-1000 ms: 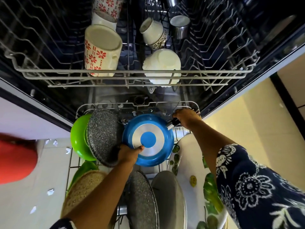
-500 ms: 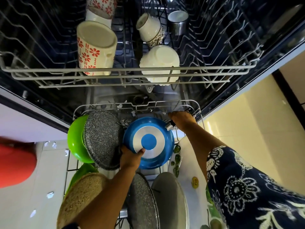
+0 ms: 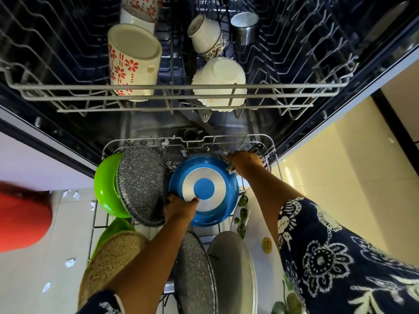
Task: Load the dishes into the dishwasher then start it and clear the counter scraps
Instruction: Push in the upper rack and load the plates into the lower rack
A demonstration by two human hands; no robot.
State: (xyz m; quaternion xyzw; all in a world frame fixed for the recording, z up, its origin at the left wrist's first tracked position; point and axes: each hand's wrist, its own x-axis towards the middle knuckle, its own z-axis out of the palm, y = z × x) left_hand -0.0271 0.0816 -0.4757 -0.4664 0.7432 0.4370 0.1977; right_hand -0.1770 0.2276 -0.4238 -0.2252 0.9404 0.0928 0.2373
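Note:
A blue frying pan [image 3: 217, 175] with a silver ring on its base stands on edge in the pulled-out lower rack [image 3: 188, 140]. My left hand [image 3: 179, 208] grips its lower left rim, thumb on the base. Around the pan's dark handle at the upper right curls my right hand [image 3: 246, 164]. Left of the pan stand a speckled grey pan [image 3: 141, 184] and a green bowl [image 3: 104, 184]. Nearer me in the same rack are a woven mat [image 3: 111, 266], another speckled pan [image 3: 195, 273] and a grey plate [image 3: 233, 268].
The upper rack [image 3: 172, 87] is pulled out above, holding a red-flowered mug [image 3: 131, 62], white cups [image 3: 220, 82] and a steel cup [image 3: 244, 24]. A leaf-patterned plate [image 3: 256, 225] stands at the rack's right side. Paper scraps [image 3: 70, 262] lie on the tiled floor. A red object [image 3: 20, 218] is at left.
The blue pan has shifted slightly deeper into the rack with both hands still on it. My right hand moved a little toward the rack's back right corner.

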